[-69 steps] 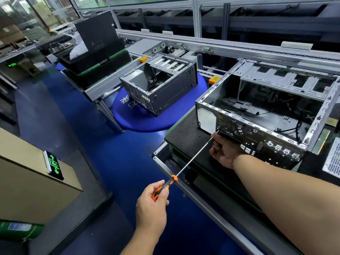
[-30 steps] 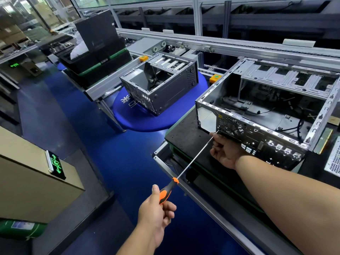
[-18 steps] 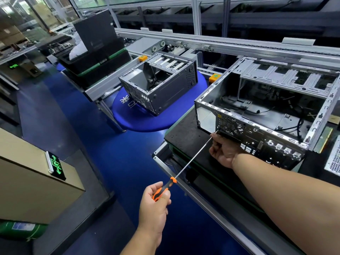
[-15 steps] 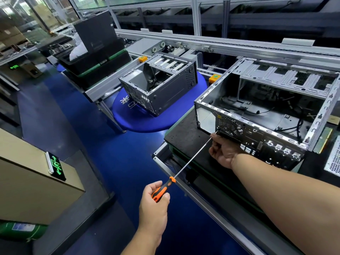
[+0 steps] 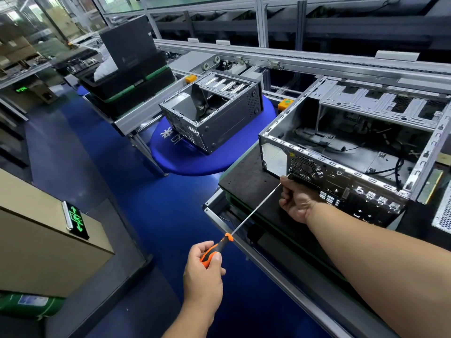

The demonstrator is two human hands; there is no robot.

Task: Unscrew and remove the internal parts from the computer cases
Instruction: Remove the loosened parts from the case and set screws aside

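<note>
Gripping the orange-and-black handle of a long-shafted screwdriver (image 5: pixel 253 211), the left hand (image 5: pixel 203 272) is closing its fingers and thumb fully around the tool, while the right hand (image 5: pixel 296 200) is curling at the far end of the shaft, apparently steadying the tip against the rear panel of the nearer computer case (image 5: pixel 341 152). That open case is sitting on a dark surface (image 5: pixel 244 179) at a conveyor-line workstation, its side removed and loose black cables (image 5: pixel 380 164) lying on its floor; the tip is meeting the panel just beside the round fan grille (image 5: pixel 305 168), though the screw itself is too small to make out. A second, emptier case (image 5: pixel 212 118) is resting well apart on a round blue turntable (image 5: pixel 195 162). Doing this step well is likely calling for keeping the long shaft in line with the screw, pressing inward as the left hand is turning the handle, and letting the right-hand fingers guide the tip so it is not slipping off the head. Catching the freed screw before it is dropping over the surface edge is also looking wise. Judging by the cables inside, removal work is remaining on this case.
</note>
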